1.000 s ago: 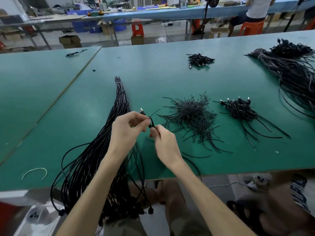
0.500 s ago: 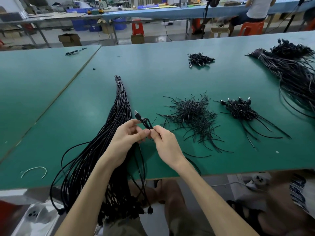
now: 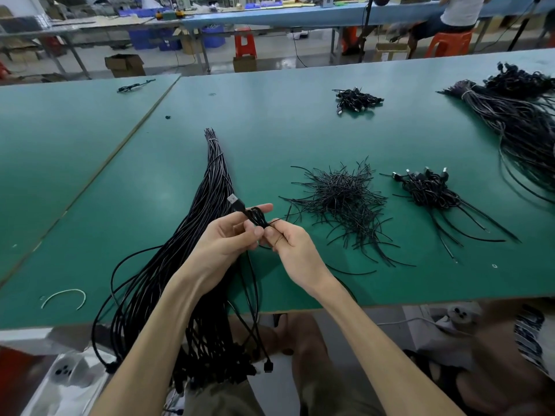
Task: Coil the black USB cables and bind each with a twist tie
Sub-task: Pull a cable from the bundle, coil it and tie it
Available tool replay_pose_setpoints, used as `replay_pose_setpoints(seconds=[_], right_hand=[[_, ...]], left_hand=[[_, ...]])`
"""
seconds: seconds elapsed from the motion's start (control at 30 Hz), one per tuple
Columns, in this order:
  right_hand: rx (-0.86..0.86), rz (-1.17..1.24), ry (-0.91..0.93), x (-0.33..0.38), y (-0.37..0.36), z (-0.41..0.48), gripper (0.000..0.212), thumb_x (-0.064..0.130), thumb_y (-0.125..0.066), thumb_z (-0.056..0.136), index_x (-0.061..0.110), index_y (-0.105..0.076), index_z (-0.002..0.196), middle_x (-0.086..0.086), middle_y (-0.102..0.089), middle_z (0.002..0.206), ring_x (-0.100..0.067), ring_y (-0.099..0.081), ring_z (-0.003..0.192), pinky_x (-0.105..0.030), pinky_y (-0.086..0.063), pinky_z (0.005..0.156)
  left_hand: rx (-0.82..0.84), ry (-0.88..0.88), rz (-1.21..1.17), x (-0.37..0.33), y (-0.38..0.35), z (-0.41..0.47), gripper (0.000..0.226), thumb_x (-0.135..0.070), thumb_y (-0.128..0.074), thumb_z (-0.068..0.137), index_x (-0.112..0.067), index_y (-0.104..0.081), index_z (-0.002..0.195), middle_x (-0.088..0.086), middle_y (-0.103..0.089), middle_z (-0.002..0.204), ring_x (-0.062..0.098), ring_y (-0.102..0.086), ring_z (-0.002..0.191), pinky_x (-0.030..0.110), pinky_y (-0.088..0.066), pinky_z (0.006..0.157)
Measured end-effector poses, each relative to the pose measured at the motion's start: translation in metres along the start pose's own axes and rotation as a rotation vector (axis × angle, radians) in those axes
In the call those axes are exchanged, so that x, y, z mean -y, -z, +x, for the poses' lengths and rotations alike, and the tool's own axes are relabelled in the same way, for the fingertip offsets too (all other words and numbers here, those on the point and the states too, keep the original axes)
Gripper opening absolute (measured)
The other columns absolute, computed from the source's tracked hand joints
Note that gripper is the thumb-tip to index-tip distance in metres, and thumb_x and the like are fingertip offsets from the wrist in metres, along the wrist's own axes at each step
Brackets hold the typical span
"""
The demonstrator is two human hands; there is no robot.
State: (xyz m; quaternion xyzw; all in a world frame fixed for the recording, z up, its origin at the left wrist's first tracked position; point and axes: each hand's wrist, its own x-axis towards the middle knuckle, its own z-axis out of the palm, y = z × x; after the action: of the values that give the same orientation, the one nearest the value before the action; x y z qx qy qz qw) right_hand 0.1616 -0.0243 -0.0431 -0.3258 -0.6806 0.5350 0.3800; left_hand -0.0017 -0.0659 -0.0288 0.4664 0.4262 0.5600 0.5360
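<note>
**A:** Where is the cable being worked on?

**B:** The small coil (image 3: 257,218) is held above the green table (image 3: 270,130), between both hands. It sits at about 1 o'clock from the palm of the left hand (image 3: 223,244). Its USB plug (image 3: 233,201) sticks out toward 11 o'clock, past the fingers.

**A:** How does the left hand hold it?

**B:** The thumb and curled fingers pinch the lower end of the coil. The forefinger lies straight behind the loops, its tip pointing to 3 o'clock.

**A:** And the right hand (image 3: 292,250)?

**B:** It is just at 3 o'clock from the left hand, with its fingers curled. The thumb and forefinger pinch a thin twist tie (image 3: 274,221) where it meets the coil. The two thumbs almost touch. I cannot tell whether the tie goes all the way round.

**A:** Is any of the cable loose?

**B:** A hanging strand (image 3: 255,295) drops from the left hand toward 6 o'clock, past the table's near edge.

**A:** What lies around the hands?

**B:** A long bundle of cables (image 3: 210,181) runs under the left forearm. It is tied near its tip at 12 o'clock, and its other end spills over the near edge. A pile of twist ties (image 3: 339,199) lies near the right hand at 2 o'clock. A heap of bound coils (image 3: 429,190) lies beyond that pile, toward 3 o'clock. A smaller heap (image 3: 356,99) sits far off at 1 o'clock. A big cable bundle (image 3: 516,121) lies at the far right. A white curved strip (image 3: 64,295) lies at 8 o'clock, near the table's edge.
</note>
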Motion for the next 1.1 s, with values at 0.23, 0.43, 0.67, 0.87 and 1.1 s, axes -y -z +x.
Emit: replay_pose_setpoints(seconds=[0.23,0.43,0.67,0.87,1.1], right_hand=[[-0.009,0.032,-0.007,-0.0001,-0.0005,0.0017,0.027,0.019,-0.049,0.11,0.005,-0.071,0.107,0.002,-0.076,0.099,-0.015,-0.069,0.09,-0.031,-0.056,0.085],[0.001,0.037,0.01,-0.0006,0.0004,0.0013,0.027,0.015,-0.049,0.11,0.004,-0.069,0.124,0.01,-0.071,0.092,0.0,-0.062,0.08,-0.019,-0.049,0.079],[-0.013,0.041,0.014,0.0004,0.0004,0.0013,0.028,0.014,-0.049,0.109,0.012,-0.066,0.132,-0.007,-0.076,0.111,-0.018,-0.072,0.104,-0.035,-0.057,0.097],[-0.02,-0.009,0.005,0.0004,0.001,-0.0003,0.029,0.018,-0.051,0.109,0.013,-0.068,0.133,0.004,-0.076,0.109,-0.007,-0.07,0.102,-0.021,-0.054,0.09],[-0.023,-0.015,0.001,0.0024,0.0008,-0.0005,0.029,0.018,-0.052,0.108,0.013,-0.068,0.132,-0.001,-0.076,0.115,-0.016,-0.07,0.11,-0.039,-0.055,0.103]], left_hand=[[0.002,-0.04,0.117,0.0039,0.0026,-0.0001,0.037,-0.016,-0.077,0.09,-0.015,-0.073,0.126,0.016,-0.046,0.089,0.027,-0.051,0.089,0.025,-0.05,0.092],[0.038,-0.007,0.101,0.0042,0.0051,-0.0002,0.044,-0.029,-0.074,0.089,-0.013,-0.071,0.131,0.007,-0.058,0.087,0.016,-0.052,0.082,0.022,-0.049,0.081],[0.058,0.024,0.099,-0.0005,0.0032,-0.0008,0.036,-0.017,-0.067,0.096,-0.011,-0.07,0.131,0.018,-0.05,0.093,0.013,-0.053,0.079,0.023,-0.047,0.074],[0.073,0.064,0.045,-0.0014,0.0024,-0.0004,0.037,-0.009,-0.06,0.096,-0.006,-0.068,0.132,-0.002,-0.058,0.079,0.008,-0.054,0.072,0.02,-0.047,0.068],[0.125,0.076,0.016,-0.0015,0.0065,-0.0011,0.036,-0.008,-0.059,0.1,-0.006,-0.065,0.135,-0.004,-0.059,0.082,0.006,-0.053,0.074,0.018,-0.047,0.069]])
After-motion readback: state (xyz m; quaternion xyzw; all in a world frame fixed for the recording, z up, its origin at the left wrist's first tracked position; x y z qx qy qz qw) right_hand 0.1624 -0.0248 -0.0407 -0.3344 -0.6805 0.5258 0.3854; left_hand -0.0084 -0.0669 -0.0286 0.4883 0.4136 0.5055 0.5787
